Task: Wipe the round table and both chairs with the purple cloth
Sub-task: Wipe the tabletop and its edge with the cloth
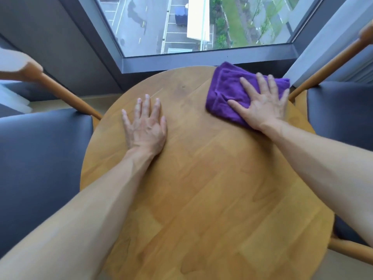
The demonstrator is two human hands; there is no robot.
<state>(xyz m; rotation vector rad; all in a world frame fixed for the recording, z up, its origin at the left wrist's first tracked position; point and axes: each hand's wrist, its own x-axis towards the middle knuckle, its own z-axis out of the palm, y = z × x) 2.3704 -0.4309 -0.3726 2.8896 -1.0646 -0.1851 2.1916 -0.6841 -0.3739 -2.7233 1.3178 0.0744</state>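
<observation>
Wooden and round, the table [201,188] is filling our view below a window [201,23] at twelve o'clock. We are resting our left hand [145,126] flat at ten o'clock, fingers straight. At two o'clock our right hand [262,106] is pressing the folded purple cloth [226,93] down, fingers spread. Both chairs, left [40,158] and right [343,114], are being cropped by the frame edges.

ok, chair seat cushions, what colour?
Dark navy-grey on both the left seat and right seat, in light wood frames; the head view shows it best.
</observation>
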